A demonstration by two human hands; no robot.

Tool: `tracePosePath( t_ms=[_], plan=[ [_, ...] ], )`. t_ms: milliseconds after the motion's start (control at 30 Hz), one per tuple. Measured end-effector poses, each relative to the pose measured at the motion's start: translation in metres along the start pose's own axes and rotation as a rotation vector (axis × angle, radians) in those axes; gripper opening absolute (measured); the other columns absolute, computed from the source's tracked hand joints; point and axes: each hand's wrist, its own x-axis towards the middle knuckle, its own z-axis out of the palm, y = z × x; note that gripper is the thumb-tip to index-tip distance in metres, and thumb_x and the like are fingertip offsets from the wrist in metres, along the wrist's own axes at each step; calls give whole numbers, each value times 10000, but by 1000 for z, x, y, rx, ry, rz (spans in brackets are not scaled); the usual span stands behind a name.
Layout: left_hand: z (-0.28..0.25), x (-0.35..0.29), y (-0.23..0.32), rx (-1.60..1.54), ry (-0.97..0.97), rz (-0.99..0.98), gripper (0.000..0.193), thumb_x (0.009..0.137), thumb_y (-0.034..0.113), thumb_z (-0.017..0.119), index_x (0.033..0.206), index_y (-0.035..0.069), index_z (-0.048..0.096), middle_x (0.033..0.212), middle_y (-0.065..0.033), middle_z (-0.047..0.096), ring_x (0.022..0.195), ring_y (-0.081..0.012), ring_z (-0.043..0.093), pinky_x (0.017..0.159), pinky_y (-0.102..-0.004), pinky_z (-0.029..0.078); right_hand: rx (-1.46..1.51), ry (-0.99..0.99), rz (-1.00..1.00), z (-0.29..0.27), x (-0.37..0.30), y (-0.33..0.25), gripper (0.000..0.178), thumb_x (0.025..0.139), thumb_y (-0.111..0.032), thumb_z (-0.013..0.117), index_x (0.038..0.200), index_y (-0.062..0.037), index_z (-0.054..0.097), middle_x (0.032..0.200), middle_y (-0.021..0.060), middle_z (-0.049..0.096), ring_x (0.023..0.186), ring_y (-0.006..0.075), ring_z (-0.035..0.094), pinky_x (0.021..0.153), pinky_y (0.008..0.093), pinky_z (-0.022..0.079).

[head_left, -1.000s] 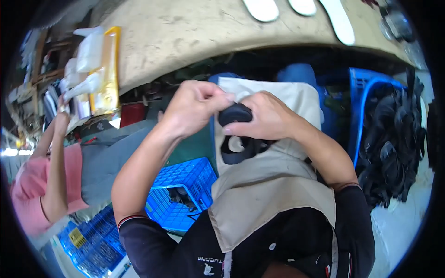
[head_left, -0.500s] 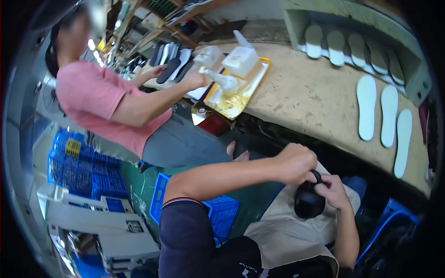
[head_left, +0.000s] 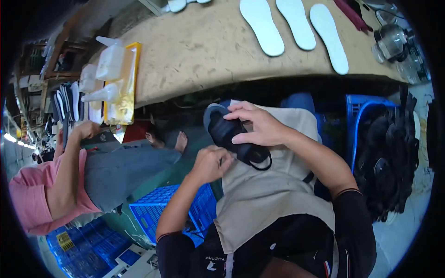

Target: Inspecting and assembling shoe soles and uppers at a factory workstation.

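Note:
A black shoe (head_left: pixel 225 131) with a grey toe edge and a pull loop at its heel lies tilted across my apron-covered lap, toe pointing away to the left. My right hand (head_left: pixel 260 124) grips it from above, thumb and fingers over its opening. Beside its left side, my left hand (head_left: pixel 211 163) is closed, fingers curled in a pinch close to the heel; what they hold, if anything, is too small to make out. A beige apron (head_left: pixel 273 192) spreads beneath the shoe.
Three white insoles (head_left: pixel 262 28) lie on the workbench (head_left: pixel 185 55) ahead. A yellow-rimmed tray (head_left: pixel 134 83) holds white plastic containers. A co-worker in a pink shirt (head_left: pixel 32 194) sits at left. Blue crates (head_left: pixel 157 204) stand low left; a blue crate (head_left: pixel 354 104) of black shoe parts is at right.
The view has swung right. The shoe, earlier held heel-up with both hands at its loop, now lies lengthwise under my right hand. My left hand has come off the loop to its left side.

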Motion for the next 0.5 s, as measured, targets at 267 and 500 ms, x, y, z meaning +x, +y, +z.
tracePosePath(
  t_ms=[267,500],
  plan=[
    [10,6,-65,-640,596,-310,214,883,89,639,1078,1,653,946,-115,683,722,-165,569,675,-277,481,-287,322,-107,28,-4,49,407,776,55,617,1166,-38,687,994,73,695,827,182,638,717,267,509],
    [4,86,-53,-735,352,-356,419,926,94,637,1318,-30,559,1044,-144,652,845,-170,586,767,-255,494,-135,68,113,21,-17,44,293,843,59,613,1111,-5,712,919,44,716,710,119,608,655,216,489]
  ],
)
